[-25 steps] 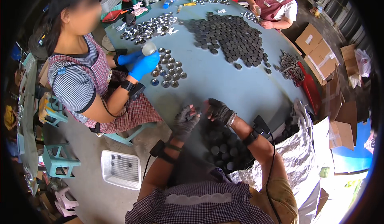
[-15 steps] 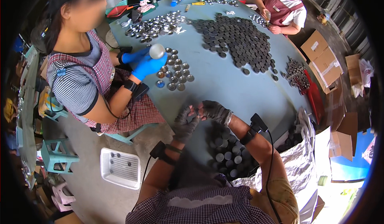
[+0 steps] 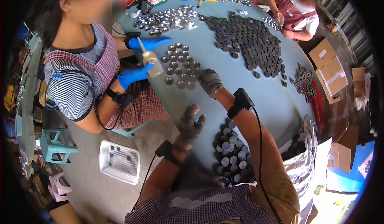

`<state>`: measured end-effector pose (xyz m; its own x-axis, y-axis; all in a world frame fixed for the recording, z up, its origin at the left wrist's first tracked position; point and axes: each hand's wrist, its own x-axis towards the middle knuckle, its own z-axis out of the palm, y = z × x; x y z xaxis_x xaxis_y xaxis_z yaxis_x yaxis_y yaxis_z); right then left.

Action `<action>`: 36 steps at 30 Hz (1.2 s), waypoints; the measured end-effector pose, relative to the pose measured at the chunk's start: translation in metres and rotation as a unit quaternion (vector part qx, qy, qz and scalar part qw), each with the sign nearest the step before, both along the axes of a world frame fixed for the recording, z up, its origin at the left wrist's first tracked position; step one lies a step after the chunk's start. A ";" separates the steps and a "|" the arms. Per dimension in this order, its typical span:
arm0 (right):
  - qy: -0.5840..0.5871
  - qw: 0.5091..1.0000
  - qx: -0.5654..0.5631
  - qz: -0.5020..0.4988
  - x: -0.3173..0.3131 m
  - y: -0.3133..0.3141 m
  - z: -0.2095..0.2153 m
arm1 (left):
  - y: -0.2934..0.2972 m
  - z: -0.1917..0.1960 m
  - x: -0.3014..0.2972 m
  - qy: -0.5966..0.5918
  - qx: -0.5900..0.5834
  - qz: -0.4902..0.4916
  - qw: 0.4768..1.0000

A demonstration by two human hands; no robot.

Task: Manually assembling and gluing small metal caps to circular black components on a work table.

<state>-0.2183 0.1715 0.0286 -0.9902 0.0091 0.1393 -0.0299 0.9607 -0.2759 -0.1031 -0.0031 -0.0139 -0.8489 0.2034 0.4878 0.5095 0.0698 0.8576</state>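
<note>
The person's right hand, in a grey knit glove, reached out across the round blue table with fingers curled loosely down; whether it gripped anything could not be told. The cluster of small shiny round metal caps lay just beside its fingertips, toward the left. The left hand rested open and empty at the table's near edge.

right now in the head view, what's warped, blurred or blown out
Head view: fisheye bends the blue table edge into a curve and blackens the corners; the silver foil bag glares white at lower right; the right hand and left hand are sharp, not smeared; the small round caps stay crisp.
</note>
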 end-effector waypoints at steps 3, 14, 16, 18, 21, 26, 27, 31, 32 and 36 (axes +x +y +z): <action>-0.051 0.998 0.014 0.047 0.011 0.012 -0.001 | -0.003 -0.001 0.000 -0.004 -0.002 -0.006 1.000; -0.032 0.983 0.033 -0.180 0.136 0.132 0.030 | 0.062 0.051 0.040 0.016 -0.291 -0.157 0.943; -0.042 0.982 -0.002 -0.185 0.156 0.126 0.027 | 0.079 0.053 0.047 0.015 -0.366 -0.162 0.916; -0.041 0.980 -0.067 -0.185 0.174 0.123 0.024 | 0.092 0.051 0.049 -0.002 -0.443 -0.161 0.882; -0.012 0.966 -0.185 -0.182 0.198 0.113 0.009 | 0.097 0.041 0.042 0.093 -0.489 -0.145 0.855; -0.121 0.842 -0.503 -0.151 0.222 0.095 -0.032 | 0.099 0.038 0.054 0.082 -0.374 -0.117 0.916; -0.124 0.843 -0.504 -0.142 0.219 0.076 -0.009 | 0.091 0.037 0.056 0.073 -0.316 -0.086 0.942; -0.220 0.824 -0.494 -0.170 0.239 0.058 0.029 | 0.074 0.067 0.074 0.096 -0.208 -0.080 0.970; -0.200 0.766 -0.596 -0.134 0.244 0.061 0.026 | 0.068 0.069 0.075 0.058 -0.137 -0.111 0.983; -0.195 0.606 -0.771 -0.022 0.252 0.051 0.038 | 0.039 0.074 0.078 -0.051 -0.034 -0.186 0.981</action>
